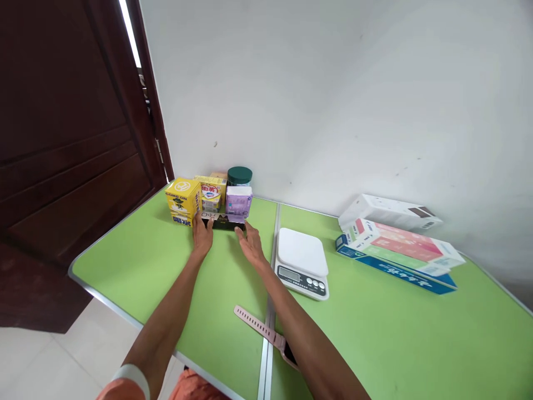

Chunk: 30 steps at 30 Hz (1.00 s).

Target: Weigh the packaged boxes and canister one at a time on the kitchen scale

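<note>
A long dark box (220,221) with light lettering lies on the green table (137,261) in front of a cluster of packages. My left hand (202,233) grips its left end, fingers curled onto it. My right hand (250,240) touches its right end with fingers pressed against it. Behind the dark box stand a yellow carton (183,200), a yellow-and-white carton (211,193), a pale purple box (239,201) and a jar with a dark green lid (240,175).
A white kitchen scale (302,261) sits right of my right hand. Long flat boxes (400,244) are stacked at the right by the wall. A pink watch strap (262,329) lies under my right forearm. A dark wooden door (70,128) stands at the left.
</note>
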Tool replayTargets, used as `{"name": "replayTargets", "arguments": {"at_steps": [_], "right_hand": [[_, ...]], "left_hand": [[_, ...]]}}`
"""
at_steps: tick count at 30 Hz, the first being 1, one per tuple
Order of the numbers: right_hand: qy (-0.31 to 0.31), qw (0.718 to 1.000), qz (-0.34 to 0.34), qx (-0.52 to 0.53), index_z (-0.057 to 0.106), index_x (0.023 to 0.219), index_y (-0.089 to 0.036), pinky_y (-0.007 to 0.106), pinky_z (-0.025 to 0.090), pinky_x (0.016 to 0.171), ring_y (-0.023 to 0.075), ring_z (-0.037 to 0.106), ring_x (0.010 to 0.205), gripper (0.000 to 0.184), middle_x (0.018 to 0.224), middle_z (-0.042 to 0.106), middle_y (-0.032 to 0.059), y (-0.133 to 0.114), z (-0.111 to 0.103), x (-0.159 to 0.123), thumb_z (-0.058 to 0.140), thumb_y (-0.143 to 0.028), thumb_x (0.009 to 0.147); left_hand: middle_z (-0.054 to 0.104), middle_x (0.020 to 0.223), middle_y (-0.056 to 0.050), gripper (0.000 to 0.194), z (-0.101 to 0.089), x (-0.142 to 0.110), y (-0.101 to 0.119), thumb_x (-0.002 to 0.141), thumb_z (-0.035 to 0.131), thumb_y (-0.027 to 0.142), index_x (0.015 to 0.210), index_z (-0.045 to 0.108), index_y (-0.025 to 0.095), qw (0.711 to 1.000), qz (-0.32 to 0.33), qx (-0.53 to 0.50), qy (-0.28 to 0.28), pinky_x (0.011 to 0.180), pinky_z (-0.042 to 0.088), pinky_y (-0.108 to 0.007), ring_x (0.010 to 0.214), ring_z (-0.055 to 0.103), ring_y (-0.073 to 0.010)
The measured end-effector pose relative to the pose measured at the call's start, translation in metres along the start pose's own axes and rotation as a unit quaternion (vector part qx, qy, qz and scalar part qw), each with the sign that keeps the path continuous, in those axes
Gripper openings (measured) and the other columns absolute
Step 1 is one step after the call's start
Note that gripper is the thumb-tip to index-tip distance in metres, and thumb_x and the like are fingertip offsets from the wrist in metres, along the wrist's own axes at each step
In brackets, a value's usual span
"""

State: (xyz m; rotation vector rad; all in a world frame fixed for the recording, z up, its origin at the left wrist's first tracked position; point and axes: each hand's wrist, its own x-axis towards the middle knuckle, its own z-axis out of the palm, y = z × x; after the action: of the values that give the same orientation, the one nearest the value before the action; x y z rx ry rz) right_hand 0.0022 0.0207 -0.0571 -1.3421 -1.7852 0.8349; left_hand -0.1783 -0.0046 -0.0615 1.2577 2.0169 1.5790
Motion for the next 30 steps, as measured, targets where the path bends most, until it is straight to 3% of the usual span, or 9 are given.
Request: {"name": "replayTargets", "arguments": {"at_steps": [5, 11, 14, 17, 20, 23, 27, 30], "right_hand": [[-0.034, 0.999, -0.002, -0.026, 0.054, 0.148, -0.005, 0.051, 0.037, 0.12, 0.0383, 0.049, 0.143, 0.064, 0.144, 0.063, 0.0226, -0.005, -0.002, 0.008, 0.052, -0.044, 0.097], [-0.037, 0.998, 0.009, -0.043, 0.05, 0.152, -0.008, 0.053, 0.034, 0.122, 0.0394, 0.049, 0.142, 0.063, 0.145, 0.062, 0.022, -0.023, 0.0, 0.013, 0.059, -0.028, 0.093], [-0.026, 0.999, 0.017, -0.04, 0.05, 0.152, -0.006, 0.052, 0.037, 0.121, 0.0408, 0.051, 0.141, 0.067, 0.146, 0.061, 0.0238, -0.036, -0.005, 0.006, 0.066, -0.026, 0.09], [-0.019, 0.999, -0.011, -0.028, 0.047, 0.156, -0.009, 0.049, 0.041, 0.12, 0.0391, 0.049, 0.145, 0.077, 0.153, 0.057, 0.0216, -0.041, -0.022, -0.01, 0.073, -0.036, 0.089], [0.013, 0.994, -0.11, -0.005, 0.04, 0.162, -0.017, 0.052, 0.04, 0.122, 0.0347, 0.045, 0.149, 0.077, 0.161, 0.051, 0.0164, -0.026, -0.061, -0.034, 0.064, -0.051, 0.097], [0.161, 0.976, -0.143, 0.011, 0.045, 0.159, -0.023, 0.055, 0.043, 0.12, 0.0321, 0.051, 0.143, 0.066, 0.155, 0.056, 0.0151, 0.017, -0.128, -0.061, 0.051, -0.059, 0.103], [0.411, 0.911, -0.042, -0.022, 0.056, 0.147, -0.017, 0.061, 0.042, 0.116, 0.0364, 0.056, 0.135, 0.069, 0.146, 0.061, 0.0215, 0.1, -0.232, -0.088, 0.045, -0.068, 0.1], [0.521, 0.851, 0.025, -0.057, 0.051, 0.15, -0.01, 0.065, 0.034, 0.12, 0.0394, 0.048, 0.141, 0.084, 0.15, 0.056, 0.0274, 0.153, -0.289, -0.093, 0.035, -0.074, 0.098]], "left_hand": [[0.046, 0.16, -0.026, 0.066, 0.003, 0.0, -0.005, 0.096, 0.06, 0.048, 0.151, 0.047, 0.014, 0.998, 0.024, 0.054, 0.01, 0.129, 0.024, -0.057, 0.158, 0.033, -0.0389], [0.045, 0.156, -0.029, 0.061, 0.005, 0.005, 0.009, 0.097, 0.056, 0.039, 0.149, 0.044, 0.01, 0.995, 0.054, 0.085, 0.019, 0.128, 0.026, -0.058, 0.155, 0.036, -0.0402], [0.045, 0.155, -0.031, 0.062, 0.0, 0.002, 0.013, 0.095, 0.058, 0.037, 0.147, 0.046, 0.007, 0.99, 0.091, 0.102, 0.02, 0.128, 0.026, -0.058, 0.154, 0.036, -0.0413], [0.046, 0.152, -0.03, 0.066, -0.004, 0.004, 0.012, 0.094, 0.06, 0.04, 0.148, 0.046, 0.006, 0.978, 0.148, 0.142, 0.036, 0.128, 0.027, -0.06, 0.151, 0.038, -0.0429], [0.046, 0.153, -0.029, 0.071, -0.004, 0.002, 0.021, 0.094, 0.059, 0.046, 0.15, 0.045, 0.006, 0.97, 0.187, 0.141, 0.064, 0.128, 0.028, -0.062, 0.151, 0.038, -0.0434], [0.046, 0.154, -0.029, 0.073, 0.007, -0.016, 0.049, 0.096, 0.055, 0.053, 0.152, 0.043, 0.006, 0.967, 0.225, 0.106, 0.048, 0.127, 0.029, -0.061, 0.151, 0.038, -0.0418], [0.046, 0.158, -0.027, 0.078, 0.047, -0.063, 0.103, 0.098, 0.052, 0.061, 0.155, 0.042, 0.008, 0.964, 0.246, 0.051, -0.086, 0.127, 0.031, -0.062, 0.151, 0.041, -0.0404], [0.038, 0.167, -0.024, 0.084, 0.094, -0.096, 0.145, 0.098, 0.049, 0.067, 0.16, 0.036, 0.012, 0.952, 0.214, 0.009, -0.219, 0.129, 0.03, -0.06, 0.156, 0.038, -0.038]]}}
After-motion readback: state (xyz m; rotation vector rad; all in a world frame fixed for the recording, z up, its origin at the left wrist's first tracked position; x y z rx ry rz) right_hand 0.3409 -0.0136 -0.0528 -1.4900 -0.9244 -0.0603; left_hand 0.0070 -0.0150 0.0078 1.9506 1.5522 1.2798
